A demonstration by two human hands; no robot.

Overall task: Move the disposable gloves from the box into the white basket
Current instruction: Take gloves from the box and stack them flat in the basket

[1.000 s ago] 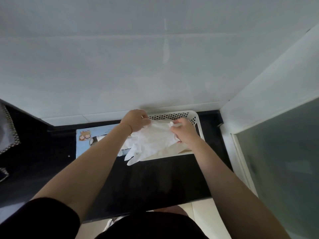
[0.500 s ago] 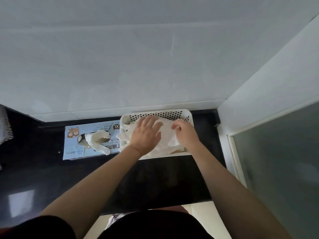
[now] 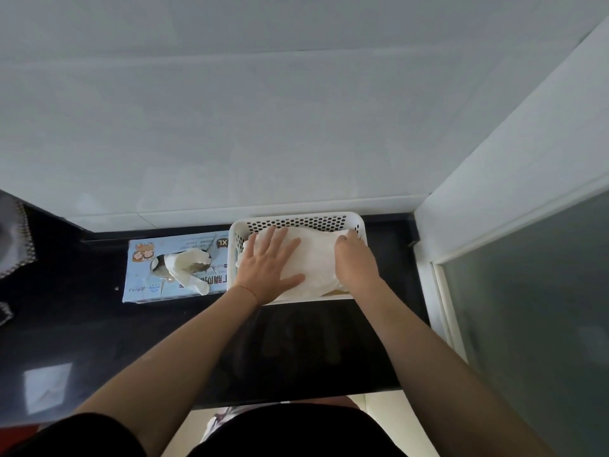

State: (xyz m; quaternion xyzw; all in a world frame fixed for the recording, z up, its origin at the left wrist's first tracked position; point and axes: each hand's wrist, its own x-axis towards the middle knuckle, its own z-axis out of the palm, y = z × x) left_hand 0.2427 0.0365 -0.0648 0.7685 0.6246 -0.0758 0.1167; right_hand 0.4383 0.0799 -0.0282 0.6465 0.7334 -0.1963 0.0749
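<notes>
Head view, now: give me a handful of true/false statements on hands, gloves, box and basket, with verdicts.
1. The left hand lies flat, fingers spread, on the gloves in the white basket. True.
2. The basket stands left of the glove box. False: it stands right of it.
3. A glove sticks out of the box opening. True.
4. The right hand is on the box. False: it is at the gloves in the basket.

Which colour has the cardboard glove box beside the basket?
The cardboard glove box is light blue with printed pictures, seen in the head view.
</notes>
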